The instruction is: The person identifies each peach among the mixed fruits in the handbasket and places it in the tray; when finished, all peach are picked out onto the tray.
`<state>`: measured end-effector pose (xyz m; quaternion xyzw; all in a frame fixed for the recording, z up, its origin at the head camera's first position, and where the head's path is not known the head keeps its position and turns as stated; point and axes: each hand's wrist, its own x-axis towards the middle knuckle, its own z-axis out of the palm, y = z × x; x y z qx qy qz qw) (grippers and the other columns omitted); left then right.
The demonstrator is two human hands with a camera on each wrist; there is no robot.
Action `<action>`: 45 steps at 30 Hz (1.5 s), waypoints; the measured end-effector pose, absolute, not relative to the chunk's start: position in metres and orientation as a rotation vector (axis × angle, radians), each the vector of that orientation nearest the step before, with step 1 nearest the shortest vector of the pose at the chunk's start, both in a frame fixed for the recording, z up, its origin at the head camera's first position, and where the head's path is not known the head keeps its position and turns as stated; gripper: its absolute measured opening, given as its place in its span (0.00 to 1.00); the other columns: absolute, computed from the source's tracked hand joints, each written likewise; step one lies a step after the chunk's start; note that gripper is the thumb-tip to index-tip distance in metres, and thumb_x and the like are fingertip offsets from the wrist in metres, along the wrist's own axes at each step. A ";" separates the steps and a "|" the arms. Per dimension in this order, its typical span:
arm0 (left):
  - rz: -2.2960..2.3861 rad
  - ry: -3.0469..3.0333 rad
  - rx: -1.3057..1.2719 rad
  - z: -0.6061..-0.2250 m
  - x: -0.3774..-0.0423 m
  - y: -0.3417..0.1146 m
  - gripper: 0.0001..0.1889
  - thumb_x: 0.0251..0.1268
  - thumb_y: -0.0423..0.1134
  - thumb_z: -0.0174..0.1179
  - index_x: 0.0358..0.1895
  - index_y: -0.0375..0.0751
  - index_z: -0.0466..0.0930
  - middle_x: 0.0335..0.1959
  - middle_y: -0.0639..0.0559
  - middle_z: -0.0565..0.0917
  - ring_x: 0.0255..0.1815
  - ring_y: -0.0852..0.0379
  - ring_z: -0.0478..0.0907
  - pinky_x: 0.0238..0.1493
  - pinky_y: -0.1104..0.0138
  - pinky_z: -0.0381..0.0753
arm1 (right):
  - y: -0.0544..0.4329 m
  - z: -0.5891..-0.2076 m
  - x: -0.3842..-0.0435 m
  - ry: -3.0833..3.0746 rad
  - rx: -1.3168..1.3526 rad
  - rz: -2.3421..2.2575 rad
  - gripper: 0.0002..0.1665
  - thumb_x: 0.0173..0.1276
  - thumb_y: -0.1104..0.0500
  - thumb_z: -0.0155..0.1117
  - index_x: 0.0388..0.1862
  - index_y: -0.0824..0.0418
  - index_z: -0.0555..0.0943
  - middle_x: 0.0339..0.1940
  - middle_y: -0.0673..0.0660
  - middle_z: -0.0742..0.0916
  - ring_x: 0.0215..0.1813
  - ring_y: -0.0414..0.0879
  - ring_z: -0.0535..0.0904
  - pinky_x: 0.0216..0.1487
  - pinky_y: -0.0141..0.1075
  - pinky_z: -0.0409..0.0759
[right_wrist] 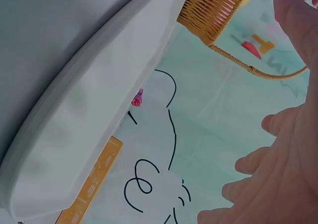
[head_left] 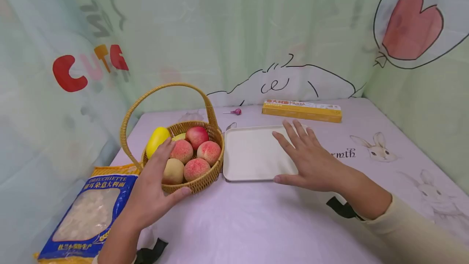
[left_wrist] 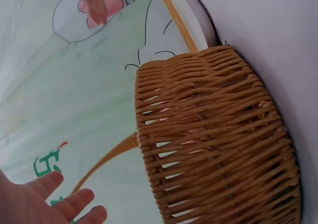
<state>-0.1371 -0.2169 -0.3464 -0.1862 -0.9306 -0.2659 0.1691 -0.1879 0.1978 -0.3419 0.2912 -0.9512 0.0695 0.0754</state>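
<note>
A wicker basket (head_left: 205,180) with a tall arched handle holds several peaches (head_left: 197,169), a red fruit (head_left: 197,137) and a yellow fruit (head_left: 157,141). My left hand (head_left: 150,186) is at its near left side, fingers extended and thumb apart, holding nothing. In the left wrist view the woven basket wall (left_wrist: 213,134) fills the middle, with fingertips at lower left. To the basket's right lies a white rectangular tray (head_left: 256,154). My right hand (head_left: 311,160) overlaps the tray's right part in the head view, fingers spread, with nothing in it.
At far left lies a blue and yellow bag of orecchiette pasta (head_left: 88,211). Behind the tray are a wrapped lollipop (head_left: 236,111) and a long yellow pasta box (head_left: 302,111). Printed curtains (head_left: 220,31) enclose the back and sides of the table.
</note>
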 end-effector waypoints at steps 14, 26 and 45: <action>-1.069 -2.303 -0.411 -0.355 -0.104 -0.249 0.46 0.64 0.66 0.65 0.82 0.54 0.59 0.82 0.51 0.64 0.79 0.59 0.62 0.73 0.75 0.61 | 0.191 -0.352 -0.190 -2.860 0.906 0.263 0.66 0.64 0.20 0.59 0.87 0.53 0.46 0.87 0.65 0.43 0.87 0.66 0.32 0.79 0.70 0.42; -1.357 -2.120 -0.344 -0.346 -0.108 -0.265 0.38 0.77 0.59 0.54 0.83 0.50 0.56 0.84 0.51 0.56 0.83 0.57 0.55 0.77 0.77 0.54 | 0.187 -0.347 -0.193 -2.872 0.956 0.313 0.66 0.65 0.20 0.57 0.87 0.52 0.44 0.87 0.65 0.46 0.87 0.66 0.38 0.79 0.69 0.44; -1.828 -2.235 -0.261 -0.327 -0.147 -0.291 0.29 0.85 0.58 0.32 0.80 0.53 0.55 0.80 0.55 0.61 0.81 0.55 0.55 0.80 0.69 0.52 | 0.139 -0.317 -0.215 -2.924 1.108 0.580 0.62 0.65 0.21 0.60 0.86 0.52 0.53 0.84 0.55 0.63 0.82 0.56 0.62 0.74 0.60 0.68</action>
